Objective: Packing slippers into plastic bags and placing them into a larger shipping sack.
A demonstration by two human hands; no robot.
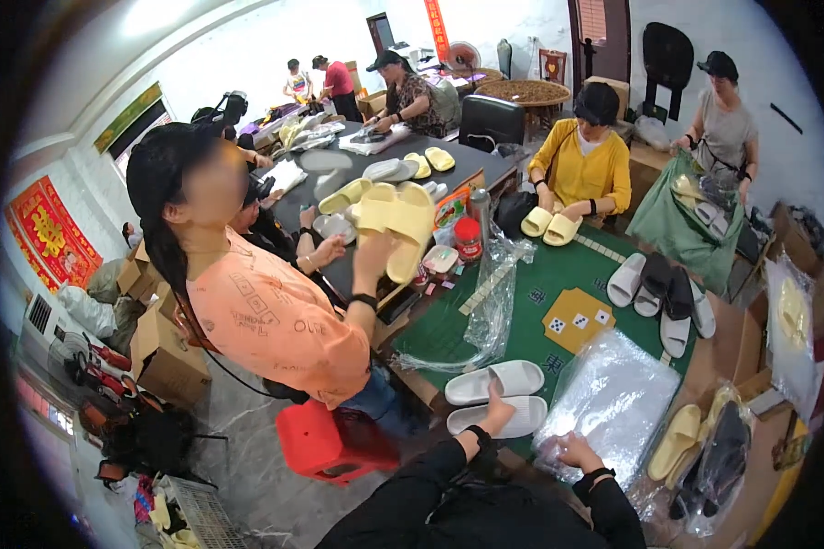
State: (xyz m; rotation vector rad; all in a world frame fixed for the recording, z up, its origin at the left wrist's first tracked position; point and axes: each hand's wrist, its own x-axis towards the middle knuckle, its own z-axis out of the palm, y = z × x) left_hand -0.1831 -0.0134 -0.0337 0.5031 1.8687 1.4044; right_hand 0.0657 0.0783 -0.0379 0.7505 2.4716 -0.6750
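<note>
White slippers [520, 377], one pair, set on the green worktop [558, 270] beside stacked clear bags [609, 403].
The slippers are touched by the left hand [497, 414], the bags' near edge by the right hand [579, 452], fingers part-curled; a firm grip cannot be told for either. Green sack [687, 238]: light-coloured footwear contained. Clear bag [725, 457], at right: dark footwear contained.

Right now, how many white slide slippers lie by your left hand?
2: one farther white slipper, one nearer white slipper, both partly covered by the left hand; none seems wholly hidden.
</note>
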